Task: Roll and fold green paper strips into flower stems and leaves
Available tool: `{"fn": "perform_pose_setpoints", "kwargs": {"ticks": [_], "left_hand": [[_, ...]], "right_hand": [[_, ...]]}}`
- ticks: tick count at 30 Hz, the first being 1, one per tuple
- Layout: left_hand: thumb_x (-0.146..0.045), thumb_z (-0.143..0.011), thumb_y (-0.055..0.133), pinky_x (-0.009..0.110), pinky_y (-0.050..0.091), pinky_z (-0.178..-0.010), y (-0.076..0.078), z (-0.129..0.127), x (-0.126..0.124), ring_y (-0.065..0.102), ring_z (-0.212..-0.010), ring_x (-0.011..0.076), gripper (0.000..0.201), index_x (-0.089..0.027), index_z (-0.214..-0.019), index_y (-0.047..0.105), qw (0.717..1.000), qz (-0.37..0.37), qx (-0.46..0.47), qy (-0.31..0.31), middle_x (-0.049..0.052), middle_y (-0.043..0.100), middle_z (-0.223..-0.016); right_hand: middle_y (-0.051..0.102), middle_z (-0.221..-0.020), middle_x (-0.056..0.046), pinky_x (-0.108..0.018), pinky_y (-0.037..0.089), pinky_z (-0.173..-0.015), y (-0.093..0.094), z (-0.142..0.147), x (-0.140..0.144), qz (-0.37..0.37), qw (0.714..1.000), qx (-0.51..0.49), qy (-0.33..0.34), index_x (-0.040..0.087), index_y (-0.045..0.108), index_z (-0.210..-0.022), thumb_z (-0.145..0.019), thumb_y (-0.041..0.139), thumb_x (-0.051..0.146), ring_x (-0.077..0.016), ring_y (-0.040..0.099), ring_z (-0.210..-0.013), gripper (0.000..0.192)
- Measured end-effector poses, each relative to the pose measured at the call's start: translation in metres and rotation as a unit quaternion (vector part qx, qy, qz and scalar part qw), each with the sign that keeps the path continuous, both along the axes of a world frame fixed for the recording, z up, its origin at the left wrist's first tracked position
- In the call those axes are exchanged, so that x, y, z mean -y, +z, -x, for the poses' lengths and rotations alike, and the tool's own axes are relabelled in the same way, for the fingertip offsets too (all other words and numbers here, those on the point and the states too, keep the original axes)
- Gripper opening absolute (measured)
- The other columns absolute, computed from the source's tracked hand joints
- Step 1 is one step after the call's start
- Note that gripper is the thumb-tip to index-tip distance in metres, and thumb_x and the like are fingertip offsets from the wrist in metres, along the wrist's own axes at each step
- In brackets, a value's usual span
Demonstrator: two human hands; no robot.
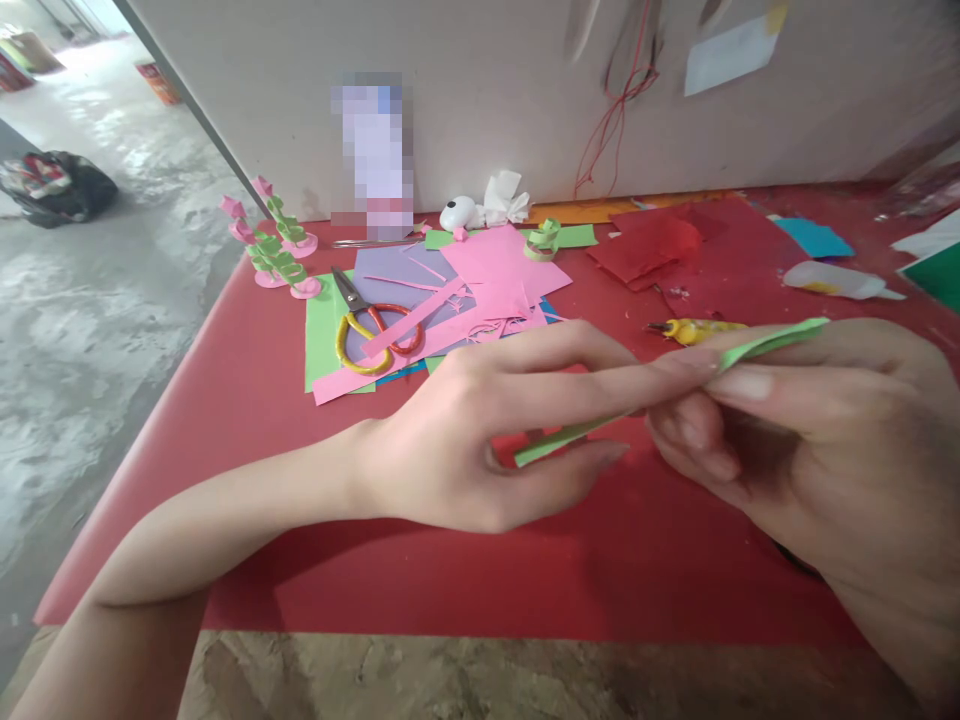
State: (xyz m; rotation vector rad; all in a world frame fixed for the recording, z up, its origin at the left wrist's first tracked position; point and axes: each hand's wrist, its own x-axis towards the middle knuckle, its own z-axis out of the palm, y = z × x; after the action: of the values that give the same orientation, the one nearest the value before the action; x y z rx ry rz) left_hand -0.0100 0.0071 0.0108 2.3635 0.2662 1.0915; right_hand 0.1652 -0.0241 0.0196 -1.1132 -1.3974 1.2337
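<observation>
A narrow green paper strip (566, 437) slants between my two hands above the red table. My right hand (832, 430) is closed in a pinch on its upper end, which sticks out past the thumb. My left hand (472, 430) reaches in from the left, with the strip running between its thumb and fingers. Its fingertips meet the right thumb and fingers at the strip, while its thumb is held lower. The middle of the strip is hidden behind the left fingers.
Scissors (352, 310) with yellow and red handles lie on purple, green and pink paper (510, 270). Pink-and-green paper flowers (281, 250) stand at the left edge. A yellow-handled tool (697, 330), red paper (645, 245) and a small bottle (832, 281) lie behind my right hand.
</observation>
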Motion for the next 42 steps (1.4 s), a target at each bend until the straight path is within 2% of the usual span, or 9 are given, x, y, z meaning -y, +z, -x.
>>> {"fn": "perform_pose_setpoints", "kwargs": {"ticks": [4,10,16,22,25,28,32,37,42], "left_hand": [[-0.009,-0.078,0.059,0.016,0.057,-0.069,-0.001,0.001,-0.003,0.068,-0.073,0.0101,0.023,-0.017,-0.095,0.071,0.998,-0.049,0.009,0.035,0.004,0.07,-0.089],[-0.011,-0.075,0.063,0.019,0.057,-0.074,-0.004,0.004,-0.007,0.069,-0.085,0.0124,0.024,-0.025,-0.093,0.071,0.999,-0.037,0.001,0.029,0.0,0.069,-0.097],[-0.011,-0.079,0.062,0.012,0.054,-0.066,-0.007,0.002,-0.013,0.069,-0.07,0.0092,0.012,-0.013,-0.085,0.073,0.989,-0.119,0.066,0.052,0.005,0.07,-0.08],[-0.017,-0.081,0.062,0.015,0.055,-0.06,-0.009,0.001,-0.01,0.066,-0.064,0.0078,0.012,-0.016,-0.072,0.07,0.983,0.007,0.153,0.103,0.001,0.069,-0.07],[-0.022,-0.082,0.062,0.013,0.05,-0.048,-0.009,0.0,-0.008,0.058,-0.048,0.0022,0.016,-0.017,-0.067,0.066,0.969,0.106,0.182,0.133,-0.003,0.065,-0.065],[-0.024,-0.082,0.061,0.011,0.046,-0.041,-0.01,-0.002,-0.005,0.057,-0.044,0.0001,0.015,-0.017,-0.068,0.065,0.959,0.175,0.19,0.115,-0.004,0.065,-0.07],[-0.017,-0.081,0.061,0.009,0.047,-0.041,-0.012,-0.005,-0.002,0.057,-0.043,0.0001,0.015,-0.016,-0.067,0.064,0.952,0.216,0.195,0.093,-0.005,0.063,-0.065],[-0.018,-0.081,0.061,0.01,0.045,-0.038,-0.015,-0.007,-0.001,0.055,-0.04,0.0006,0.015,-0.017,-0.066,0.064,0.945,0.243,0.2,0.087,-0.006,0.066,-0.064],[-0.012,-0.075,0.066,0.012,0.051,-0.045,-0.015,-0.008,0.0,0.057,-0.05,0.0025,0.008,-0.017,-0.07,0.069,0.947,0.246,0.196,0.065,-0.003,0.069,-0.071]], "right_hand": [[0.045,-0.035,0.002,-0.021,0.028,-0.025,0.001,-0.002,-0.001,0.041,0.998,-0.028,0.049,0.022,0.058,-0.044,-0.069,0.049,0.015,-0.0099,0.042,-0.03,0.028],[0.043,-0.036,0.002,-0.021,0.027,-0.026,-0.002,-0.006,-0.005,0.115,0.982,-0.085,0.126,0.022,0.06,-0.048,-0.081,0.045,0.023,-0.0081,0.039,-0.029,0.036],[0.04,-0.042,0.003,-0.022,0.027,-0.028,-0.003,-0.003,-0.005,0.223,0.945,-0.117,0.208,0.022,0.052,-0.049,-0.083,0.042,0.031,-0.0074,0.035,-0.031,0.037],[0.04,-0.046,0.005,-0.022,0.02,-0.026,-0.003,-0.001,-0.007,0.239,0.935,-0.095,0.245,0.024,0.059,-0.062,-0.082,0.05,0.044,-0.0067,0.031,-0.032,0.03],[0.045,-0.048,0.006,-0.02,0.022,-0.027,-0.005,0.003,-0.004,0.146,0.974,-0.025,0.17,0.026,0.06,-0.066,-0.078,0.057,0.04,-0.0058,0.036,-0.034,0.019],[0.054,-0.056,0.009,-0.016,0.033,-0.034,-0.006,0.009,0.002,-0.065,0.993,0.102,0.016,0.028,0.061,-0.073,-0.077,0.061,0.028,-0.0033,0.042,-0.04,0.004],[0.058,-0.06,0.009,-0.018,0.044,-0.049,-0.007,0.012,0.009,-0.273,0.915,0.285,-0.085,0.028,0.059,-0.086,-0.084,0.056,0.025,-0.0044,0.051,-0.049,0.005],[0.049,-0.05,0.008,-0.024,0.03,-0.043,-0.01,0.011,0.008,-0.407,0.802,0.419,-0.123,0.025,0.053,-0.079,-0.089,0.049,0.022,-0.0052,0.041,-0.042,0.011],[0.045,-0.05,0.007,-0.027,0.024,-0.043,-0.011,0.008,0.01,-0.427,0.779,0.444,-0.117,0.025,0.052,-0.082,-0.09,0.046,0.02,-0.0063,0.037,-0.042,0.011]]}}
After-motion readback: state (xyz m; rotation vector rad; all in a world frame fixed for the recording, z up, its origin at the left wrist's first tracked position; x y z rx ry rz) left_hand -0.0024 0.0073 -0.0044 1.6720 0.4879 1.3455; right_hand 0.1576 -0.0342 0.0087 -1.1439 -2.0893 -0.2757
